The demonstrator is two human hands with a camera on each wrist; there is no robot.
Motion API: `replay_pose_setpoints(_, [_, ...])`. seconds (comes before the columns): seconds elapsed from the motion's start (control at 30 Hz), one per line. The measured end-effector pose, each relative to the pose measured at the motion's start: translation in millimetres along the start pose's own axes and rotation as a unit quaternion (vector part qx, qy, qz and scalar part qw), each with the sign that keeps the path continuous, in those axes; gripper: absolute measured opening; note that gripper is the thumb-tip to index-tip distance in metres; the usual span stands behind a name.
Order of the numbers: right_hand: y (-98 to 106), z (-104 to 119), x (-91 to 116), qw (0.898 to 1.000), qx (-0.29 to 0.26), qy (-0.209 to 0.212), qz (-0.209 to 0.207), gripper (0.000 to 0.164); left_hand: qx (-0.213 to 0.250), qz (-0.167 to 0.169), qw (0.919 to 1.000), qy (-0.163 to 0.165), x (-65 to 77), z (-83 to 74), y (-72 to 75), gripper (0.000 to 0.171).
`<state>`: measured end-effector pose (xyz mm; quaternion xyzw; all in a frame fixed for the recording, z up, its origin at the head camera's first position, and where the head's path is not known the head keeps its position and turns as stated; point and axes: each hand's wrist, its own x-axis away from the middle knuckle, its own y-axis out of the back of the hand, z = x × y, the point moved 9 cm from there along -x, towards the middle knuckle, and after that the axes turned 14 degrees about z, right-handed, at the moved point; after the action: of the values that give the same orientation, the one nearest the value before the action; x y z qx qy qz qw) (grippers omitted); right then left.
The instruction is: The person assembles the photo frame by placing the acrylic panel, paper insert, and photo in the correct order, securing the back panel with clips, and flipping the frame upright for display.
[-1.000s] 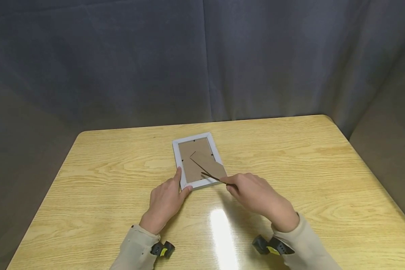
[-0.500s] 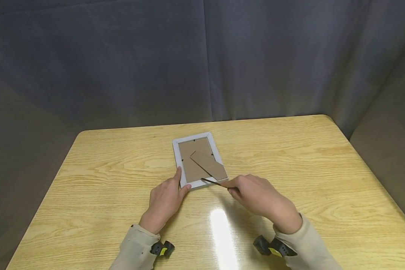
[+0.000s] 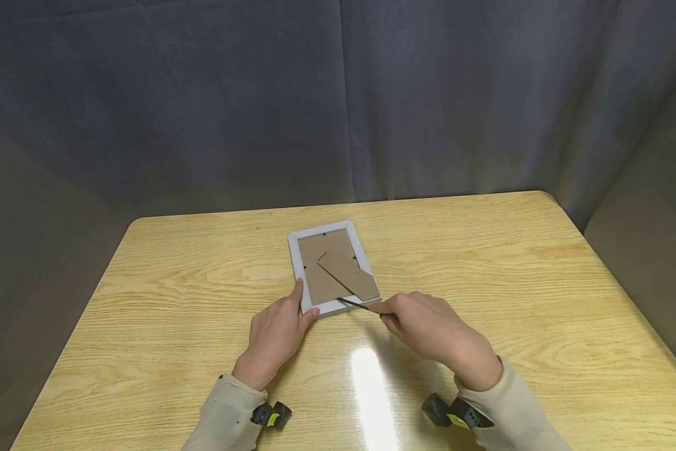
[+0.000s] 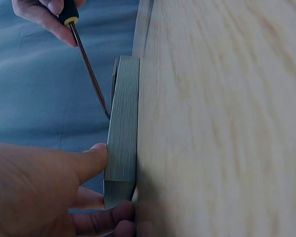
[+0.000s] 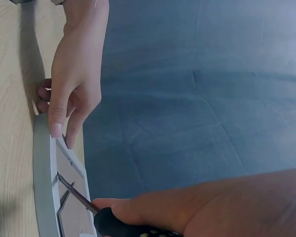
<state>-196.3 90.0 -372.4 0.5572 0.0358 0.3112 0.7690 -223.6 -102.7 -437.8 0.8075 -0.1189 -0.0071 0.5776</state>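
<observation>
A picture frame (image 3: 295, 255) with a pale rim lies back side up on the table, its brown backing board (image 3: 313, 244) and folded stand leg (image 3: 346, 271) showing. My left hand (image 3: 275, 332) grips its near left corner, the thumb on the near edge. In the right wrist view, my right hand (image 5: 158, 207) holds a screwdriver (image 5: 79, 196) by its dark handle. The screwdriver's shaft slants down across the frame, and its tip meets the inside of the near rim, where a small dark tab sits. Other small dark tabs (image 3: 324, 234) line the inner rim.
The wooden table (image 3: 191, 269) stretches out on all sides of the frame. Dark grey curtains (image 3: 230, 113) hang behind it and at both sides. A bright light reflection (image 3: 374, 401) falls near the front. Each wrist wears a small black camera (image 3: 438, 408).
The screwdriver tip has come down from above the backing board to the near inner edge of the frame, and my right hand has shifted slightly. My left hand and the frame have stayed put.
</observation>
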Motion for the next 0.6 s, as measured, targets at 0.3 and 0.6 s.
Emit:
replay_pose_setpoints(0.3, [-0.6, 0.1, -1.1, 1.0, 0.009, -0.003, 0.002, 0.039, -0.001, -0.006, 1.0, -0.004, 0.5, -0.6, 1.1, 0.069])
replay_pose_setpoints(0.6, [-0.4, 2.7, -1.5, 1.0, 0.013, 0.006, -0.003, 0.039, -0.001, -0.002, 1.0, -0.003, 0.3, -0.7, 0.1, 0.069])
